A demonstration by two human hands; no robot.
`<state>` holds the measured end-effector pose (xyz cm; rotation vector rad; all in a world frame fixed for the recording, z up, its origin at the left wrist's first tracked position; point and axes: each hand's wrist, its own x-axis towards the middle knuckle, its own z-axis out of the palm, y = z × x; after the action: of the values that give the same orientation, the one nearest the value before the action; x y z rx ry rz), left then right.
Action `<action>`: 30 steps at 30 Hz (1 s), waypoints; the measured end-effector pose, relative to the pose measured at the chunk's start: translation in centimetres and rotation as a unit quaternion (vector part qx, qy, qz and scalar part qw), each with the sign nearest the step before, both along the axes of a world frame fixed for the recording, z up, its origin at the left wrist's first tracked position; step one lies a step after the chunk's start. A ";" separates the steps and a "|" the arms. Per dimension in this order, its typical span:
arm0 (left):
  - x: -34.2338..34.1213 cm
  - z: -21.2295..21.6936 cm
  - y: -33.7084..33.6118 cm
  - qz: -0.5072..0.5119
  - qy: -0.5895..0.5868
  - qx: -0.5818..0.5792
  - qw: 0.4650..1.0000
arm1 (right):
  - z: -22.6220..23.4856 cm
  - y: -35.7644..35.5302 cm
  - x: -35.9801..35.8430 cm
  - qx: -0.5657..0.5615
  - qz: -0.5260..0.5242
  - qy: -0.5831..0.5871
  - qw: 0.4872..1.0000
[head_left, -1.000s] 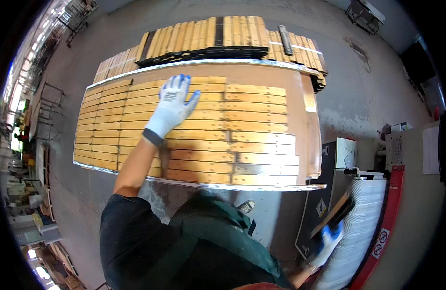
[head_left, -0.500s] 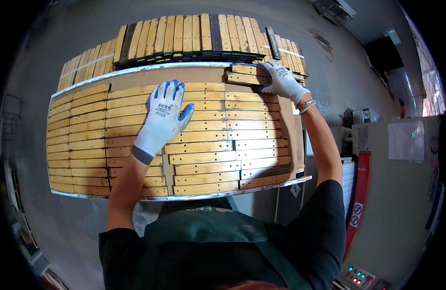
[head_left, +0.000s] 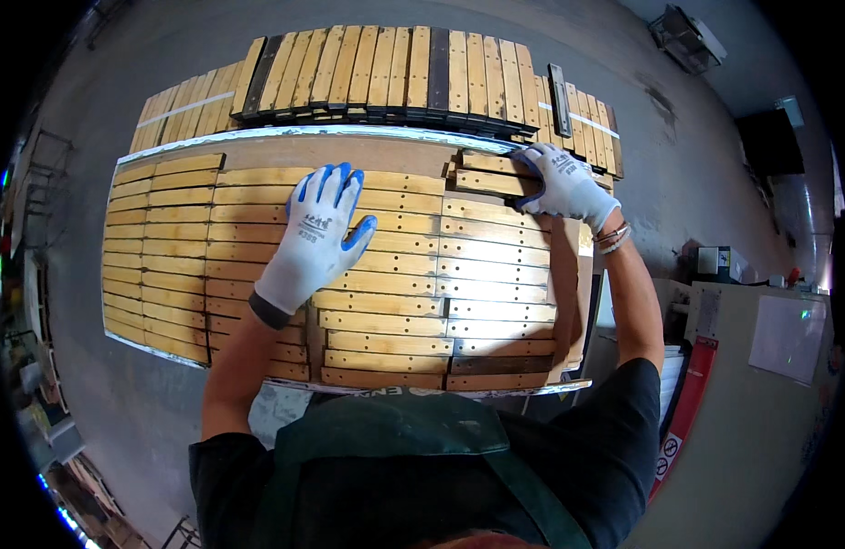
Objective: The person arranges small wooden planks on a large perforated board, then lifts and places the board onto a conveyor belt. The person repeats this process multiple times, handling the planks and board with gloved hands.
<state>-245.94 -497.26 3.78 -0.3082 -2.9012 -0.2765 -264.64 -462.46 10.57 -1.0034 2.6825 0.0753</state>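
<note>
My left hand [head_left: 313,242], in a white glove with blue fingertips, lies flat with its fingers spread on rows of pale wooden slats [head_left: 377,284]. The slats have dark edges and small holes. At the far right of the board, my right hand [head_left: 567,185], gloved alike, is closed round the right end of two short wooden slats [head_left: 488,174]. Its thumb is on their near side and its fingers are on the far side. These two slats sit just beyond the right-hand column of slats, over brown sheet [head_left: 368,154].
A white-edged rail [head_left: 349,131] runs along the board's far side. Beyond it stands a stack of upright slats [head_left: 368,69], with a loose dark bar [head_left: 559,101] at its right. Brown cardboard [head_left: 569,297] lines the right edge. A grey machine cabinet [head_left: 761,384] stands at right.
The whole view has shifted a little. My right hand has drawn the two slats slightly nearer, toward the right-hand column. My left hand stays in about the same place on the slats.
</note>
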 end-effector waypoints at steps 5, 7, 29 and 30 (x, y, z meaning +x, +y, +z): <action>-1.7 1.6 1.2 -0.041 -0.050 0.111 0.992 | -0.3 2.7 -0.7 -0.142 -0.048 0.016 0.989; -3.8 1.3 4.0 -0.087 -0.030 0.090 0.992 | -0.6 3.7 -1.2 -0.263 -0.077 -0.034 0.961; -2.8 0.0 14.3 -0.251 0.003 0.041 0.967 | -1.5 -10.5 -0.3 -0.148 0.104 0.138 0.974; -1.6 0.4 13.2 -0.258 0.036 0.084 0.962 | -2.0 -11.8 -0.1 -0.112 0.128 0.169 0.971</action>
<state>-247.57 -484.11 4.13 -1.0204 -2.6510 -0.5743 -264.73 -474.30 8.56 -1.5292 2.8917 -0.0085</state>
